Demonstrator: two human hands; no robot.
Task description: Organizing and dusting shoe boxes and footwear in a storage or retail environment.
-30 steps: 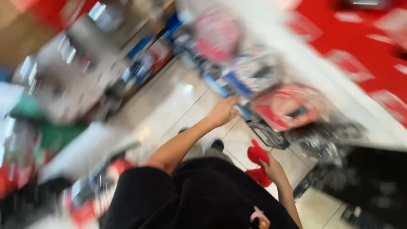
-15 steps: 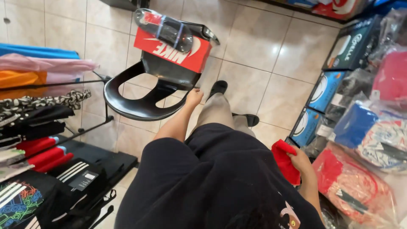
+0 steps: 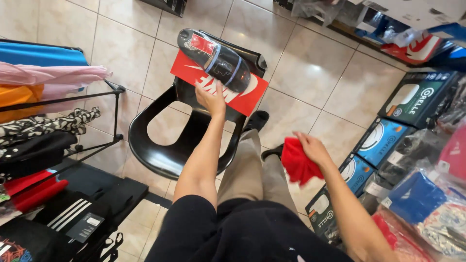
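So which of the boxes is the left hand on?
The flat red box on the black chair, under the wrapped dark shoe; others stand on the floor at right.

hands: I'm seeing two of mine, left hand and right hand
red cloth: one, I'm gripping it in the right
shoe boxes: one red shoe box under my left fingers
packs: one dark wrapped pack is lying on that box
chairs: one black chair, box is sitting on it
window boxes: I'm counting four along the floor on the right, a green-black one, a blue one, two more half hidden
clothes racks: one black clothes rack is standing on the left, stacked garments too bunched up to count
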